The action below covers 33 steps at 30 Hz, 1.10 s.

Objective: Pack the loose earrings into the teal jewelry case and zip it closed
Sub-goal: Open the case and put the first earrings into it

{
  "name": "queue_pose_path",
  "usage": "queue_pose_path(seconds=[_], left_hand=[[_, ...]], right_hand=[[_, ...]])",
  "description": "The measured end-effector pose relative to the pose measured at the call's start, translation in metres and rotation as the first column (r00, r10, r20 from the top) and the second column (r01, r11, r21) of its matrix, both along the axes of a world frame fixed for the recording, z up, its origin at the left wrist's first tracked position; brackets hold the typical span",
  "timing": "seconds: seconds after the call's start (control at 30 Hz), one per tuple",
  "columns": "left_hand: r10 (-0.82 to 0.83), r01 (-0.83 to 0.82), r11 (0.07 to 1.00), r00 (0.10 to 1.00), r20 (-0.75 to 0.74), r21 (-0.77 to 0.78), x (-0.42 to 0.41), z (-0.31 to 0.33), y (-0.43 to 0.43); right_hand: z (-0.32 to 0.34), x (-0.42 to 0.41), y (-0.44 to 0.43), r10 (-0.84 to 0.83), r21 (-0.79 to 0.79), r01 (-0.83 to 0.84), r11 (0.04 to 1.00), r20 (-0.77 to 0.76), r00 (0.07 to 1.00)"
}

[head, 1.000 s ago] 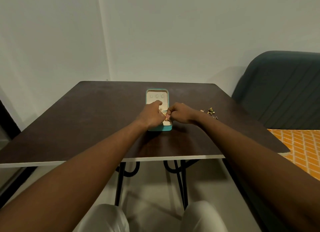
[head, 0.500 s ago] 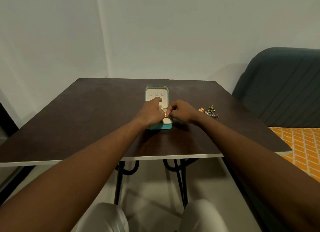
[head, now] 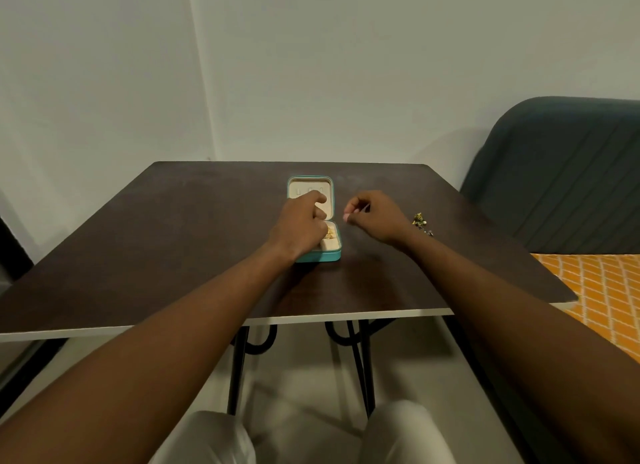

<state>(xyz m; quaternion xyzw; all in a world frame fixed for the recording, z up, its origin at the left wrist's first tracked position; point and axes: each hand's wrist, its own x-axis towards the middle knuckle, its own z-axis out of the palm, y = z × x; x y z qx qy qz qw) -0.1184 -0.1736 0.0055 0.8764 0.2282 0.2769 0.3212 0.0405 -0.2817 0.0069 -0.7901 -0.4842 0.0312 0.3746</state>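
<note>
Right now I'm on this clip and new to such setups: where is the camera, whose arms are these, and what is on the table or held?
There is no machine here: a person wears one wide-angle camera on the head, so the picture looks forward and down along both arms. On the dark table lies an open teal jewelry case. The left hand rests over it, fingers curled, beside a gold earring in a compartment; whether it grips that piece is unclear. The right hand hovers right of the case, fingers curled; anything pinched is too small to see. More loose earrings lie further right.
</note>
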Motion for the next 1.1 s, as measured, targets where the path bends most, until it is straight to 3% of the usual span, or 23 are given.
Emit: queue_pose_path(seconds=[0.1, 0.33, 0.83, 1.1], left_hand=[[-0.068, 0.066, 0.997, 0.997, 0.040, 0.048, 0.008, 0.004, -0.009], [-0.175, 0.175, 0.981, 0.985, -0.015, 0.079, 0.044, 0.009, -0.034], [-0.225, 0.233, 0.973, 0.937, -0.267, -0.003, 0.109, -0.014, -0.047], [-0.217, 0.253, 0.964, 0.924, -0.315, 0.078, 0.117, -0.014, -0.039]], right_hand=[[0.006, 0.018, -0.015, -0.077, -0.005, 0.078, 0.997, 0.131, 0.988], [0.008, 0.047, -0.042, -0.162, -0.135, 0.192, 0.972, 0.208, 0.965], [0.004, 0.068, -0.023, -0.076, -0.384, 0.249, 0.889, 0.413, 0.908], [0.005, 0.074, -0.011, -0.048, -0.444, 0.258, 0.858, 0.430, 0.901]])
